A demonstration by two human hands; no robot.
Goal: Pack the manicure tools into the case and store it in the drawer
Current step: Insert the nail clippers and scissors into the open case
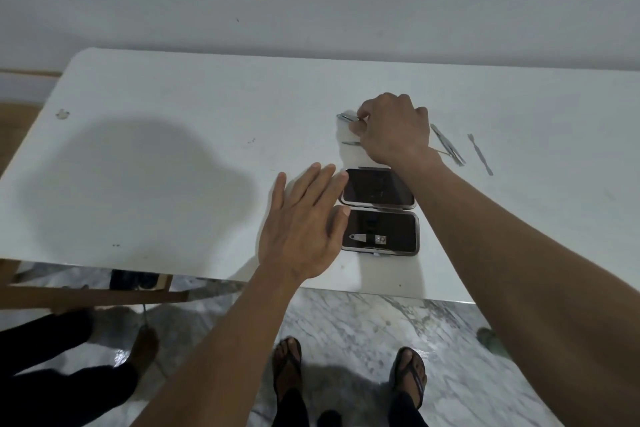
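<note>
I'm seeing the right grip pinching a tool at the case's 12 o'clock, left grip hovering spread at its 9.

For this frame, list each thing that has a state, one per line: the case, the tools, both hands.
case: open flat on the table, one tool packed in its near half
nail clipper: seated in the case
tool at the fingertips: on the table, being pinched
thin tool: loose, partly hidden by the hand
long tool: loose on the table
spatula tool: loose on the table
left hand: open, flat, empty
right hand: closing on a tool
</note>
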